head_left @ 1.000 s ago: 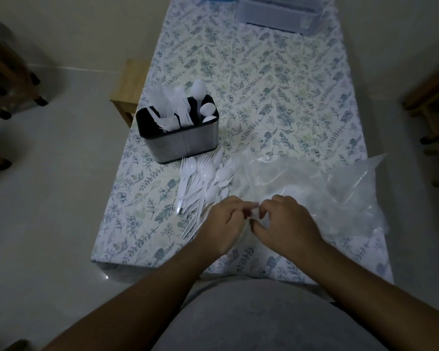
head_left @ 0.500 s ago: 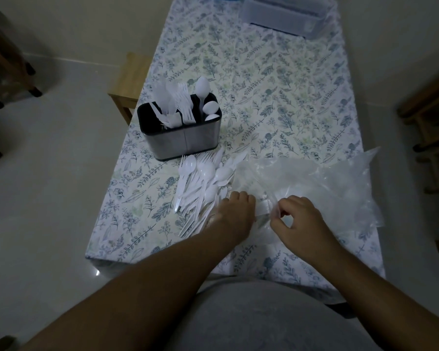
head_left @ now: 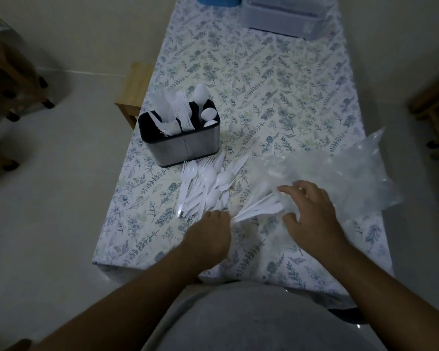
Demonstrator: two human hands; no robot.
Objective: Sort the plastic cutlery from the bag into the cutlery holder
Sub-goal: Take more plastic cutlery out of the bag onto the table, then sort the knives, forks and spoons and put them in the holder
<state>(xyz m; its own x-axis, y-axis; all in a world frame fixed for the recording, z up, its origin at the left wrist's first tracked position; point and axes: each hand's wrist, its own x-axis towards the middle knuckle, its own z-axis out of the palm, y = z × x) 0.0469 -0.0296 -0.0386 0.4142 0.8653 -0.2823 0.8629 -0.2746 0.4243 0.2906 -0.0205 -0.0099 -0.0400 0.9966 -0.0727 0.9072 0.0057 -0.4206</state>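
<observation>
A dark metal cutlery holder (head_left: 185,148) stands on the left of the table, with white forks, knives and spoons upright in its compartments. Just in front of it lies a loose pile of white plastic cutlery (head_left: 204,186). A crumpled clear plastic bag (head_left: 340,173) sprawls on the right. My left hand (head_left: 208,234) pinches the handle ends of a bunch of white cutlery (head_left: 259,207) that sticks out of the bag's mouth. My right hand (head_left: 312,216) rests on the bag beside the bunch, fingers spread and pressing the plastic.
A floral cloth covers the table (head_left: 264,84). A pale plastic container (head_left: 287,16) and a blue object (head_left: 216,0) stand at the far end. A wooden stool (head_left: 134,95) is beside the table's left edge, and wooden furniture (head_left: 436,102) stands to the right.
My hands have drawn apart. The left has pulled a bunch of cutlery partway out of the bag toward the left, and the right hand's fingers have spread on the plastic.
</observation>
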